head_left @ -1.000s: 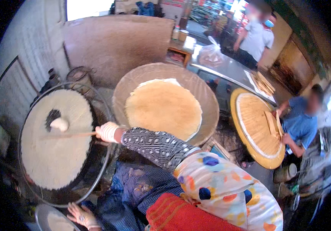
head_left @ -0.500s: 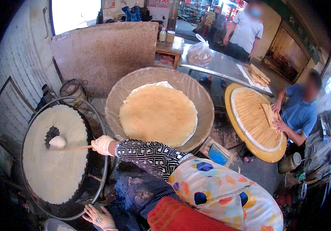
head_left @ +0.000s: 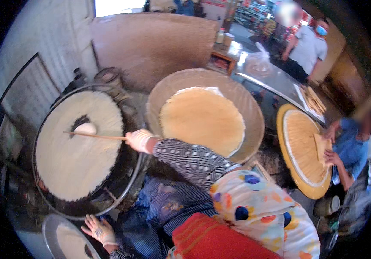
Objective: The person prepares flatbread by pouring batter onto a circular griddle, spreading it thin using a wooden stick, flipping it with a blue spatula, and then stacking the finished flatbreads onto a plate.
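Observation:
My right hand [head_left: 139,140], in a striped knit glove, is closed round the end of a thin wooden stick [head_left: 105,137]. The stick reaches left across a large round griddle [head_left: 121,166] coated with pale batter [head_left: 75,168]. Beside its far part sits a whitish lump of dough or batter [head_left: 85,128], next to a bare dark patch [head_left: 80,119]. My left hand [head_left: 100,232], also gloved, has its fingers spread and holds nothing. It lies near the griddle's outer metal ring and a metal basin [head_left: 52,226] of pale batter; contact with either is unclear.
Ahead, a wide cloth-lined basket [head_left: 252,116] holds a golden round flatbread [head_left: 202,121]. On the right, a co-worker [head_left: 349,142] handles a folded flatbread [head_left: 322,149] over a yellow round tray [head_left: 287,159]. Behind are a metal table [head_left: 276,88], a bag [head_left: 258,64] and another person [head_left: 308,49].
The view has shifted left and down, so most things appear further right and higher. My right hand still grips the stick, which lies across the lump. More of the batter basin shows.

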{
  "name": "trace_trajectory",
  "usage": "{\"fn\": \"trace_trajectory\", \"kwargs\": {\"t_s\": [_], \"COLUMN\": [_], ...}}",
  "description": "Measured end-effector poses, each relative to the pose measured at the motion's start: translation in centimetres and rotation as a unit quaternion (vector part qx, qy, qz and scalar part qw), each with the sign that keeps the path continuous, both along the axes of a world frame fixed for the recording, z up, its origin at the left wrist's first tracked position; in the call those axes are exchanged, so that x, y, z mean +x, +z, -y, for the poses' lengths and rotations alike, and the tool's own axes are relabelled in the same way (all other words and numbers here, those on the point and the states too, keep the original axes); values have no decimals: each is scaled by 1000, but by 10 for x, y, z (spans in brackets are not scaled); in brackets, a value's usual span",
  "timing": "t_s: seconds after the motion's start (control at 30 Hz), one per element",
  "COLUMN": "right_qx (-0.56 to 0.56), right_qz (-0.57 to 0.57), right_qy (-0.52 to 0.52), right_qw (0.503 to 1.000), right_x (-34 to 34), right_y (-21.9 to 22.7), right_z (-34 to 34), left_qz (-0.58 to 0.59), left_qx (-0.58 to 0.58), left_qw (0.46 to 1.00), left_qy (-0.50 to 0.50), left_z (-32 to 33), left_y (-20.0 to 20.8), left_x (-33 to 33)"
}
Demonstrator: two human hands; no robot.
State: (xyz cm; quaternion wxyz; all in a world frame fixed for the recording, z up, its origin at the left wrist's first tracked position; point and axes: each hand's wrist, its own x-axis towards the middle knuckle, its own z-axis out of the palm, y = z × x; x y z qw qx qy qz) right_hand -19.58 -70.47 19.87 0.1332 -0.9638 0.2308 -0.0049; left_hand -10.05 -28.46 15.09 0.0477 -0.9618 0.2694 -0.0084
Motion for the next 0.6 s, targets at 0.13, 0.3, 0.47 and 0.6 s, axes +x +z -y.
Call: {"fn": "trace_trajectory", "kwargs": {"t_s": [0.13, 0.3, 0.47, 0.6], "right_qx": [3, -26, -41, -50], "right_qz": [-17, -10, -39, -12], "right_qy": [-33, 23, -38, 34], "right_qw": [999, 999, 998, 998], "right_x": [-12, -10, -8, -8], "right_y": [-11, 11, -1, 11], "right_z": [26, -4, 20, 2], "left_qz": [5, 14, 9, 138], "left_qx": [-26, -28, -9, -238], "left_qw": [999, 998, 995, 960], "left_qy": [19, 56, 95, -57], "left_z": [-1, -21, -33, 1], "left_y": [1, -8, -1, 15], "left_x": [17, 47, 80, 56]}}
